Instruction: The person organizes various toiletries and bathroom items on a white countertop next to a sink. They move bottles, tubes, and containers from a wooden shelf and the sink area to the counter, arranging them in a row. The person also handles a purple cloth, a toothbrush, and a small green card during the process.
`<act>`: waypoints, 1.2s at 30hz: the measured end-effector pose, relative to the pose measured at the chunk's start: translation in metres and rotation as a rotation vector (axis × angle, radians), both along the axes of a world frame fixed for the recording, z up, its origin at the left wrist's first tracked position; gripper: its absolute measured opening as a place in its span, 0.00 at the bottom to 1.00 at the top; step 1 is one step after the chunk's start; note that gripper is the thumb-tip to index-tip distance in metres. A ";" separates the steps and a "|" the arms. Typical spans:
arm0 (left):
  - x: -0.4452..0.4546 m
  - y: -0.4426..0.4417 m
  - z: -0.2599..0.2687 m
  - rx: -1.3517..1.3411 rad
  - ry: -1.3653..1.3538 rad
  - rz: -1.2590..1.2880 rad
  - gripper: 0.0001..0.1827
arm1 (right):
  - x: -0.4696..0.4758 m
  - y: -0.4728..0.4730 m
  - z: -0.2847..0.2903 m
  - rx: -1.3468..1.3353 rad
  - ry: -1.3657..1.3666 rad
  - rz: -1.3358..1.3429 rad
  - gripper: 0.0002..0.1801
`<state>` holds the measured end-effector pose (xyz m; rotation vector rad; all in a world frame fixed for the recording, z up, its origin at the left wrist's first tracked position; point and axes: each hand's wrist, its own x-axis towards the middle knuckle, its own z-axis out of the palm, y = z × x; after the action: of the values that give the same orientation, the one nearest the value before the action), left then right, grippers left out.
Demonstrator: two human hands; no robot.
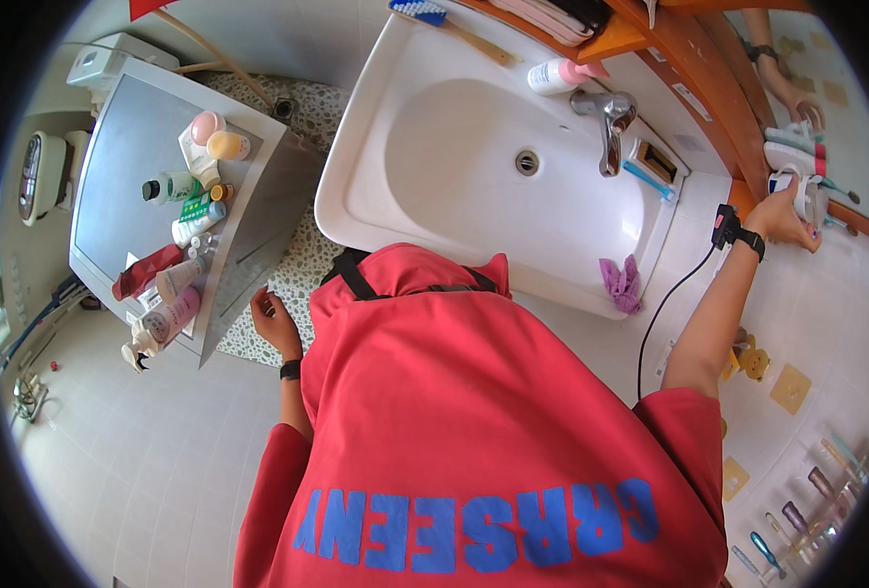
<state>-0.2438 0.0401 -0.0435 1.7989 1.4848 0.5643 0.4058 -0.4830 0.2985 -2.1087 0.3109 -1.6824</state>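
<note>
At the right, my right hand [783,213] is closed around a whitish container [814,202] at the mirror's lower edge. My fingers hide part of it, so its exact kind is unclear. A white tube with a red cap [794,157] lies right beside that hand. My right wrist bears a black strap with a small cabled device [726,226]. My left hand [276,321] hangs low at my left side, fingers loosely bent and nothing in them. It is nearest to the grey-topped cabinet [122,158]. Before me is the white washbasin [449,162], its bowl without water.
A chrome faucet [611,128], pink-topped pump bottle [552,76], blue-bristled brush [423,11] and purple cloth [620,284] sit around the basin's rim. Several bottles, including a pink pump bottle [170,320], crowd the cabinet's edge. Toothbrushes [767,553] hang along the right wall.
</note>
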 end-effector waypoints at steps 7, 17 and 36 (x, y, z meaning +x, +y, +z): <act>0.002 0.001 -0.001 0.001 -0.011 0.003 0.12 | -0.001 -0.011 0.001 0.007 -0.033 0.132 0.59; 0.002 0.002 0.000 -0.004 0.007 0.009 0.12 | -0.005 -0.012 0.004 -0.004 -0.062 0.260 0.53; 0.009 0.000 0.002 -0.022 -0.010 0.005 0.11 | -0.006 -0.025 0.007 -0.052 0.028 0.312 0.54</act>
<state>-0.2345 0.0400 -0.0420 1.7734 1.4839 0.5562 0.4001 -0.5082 0.3050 -2.0918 -0.0545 -1.4933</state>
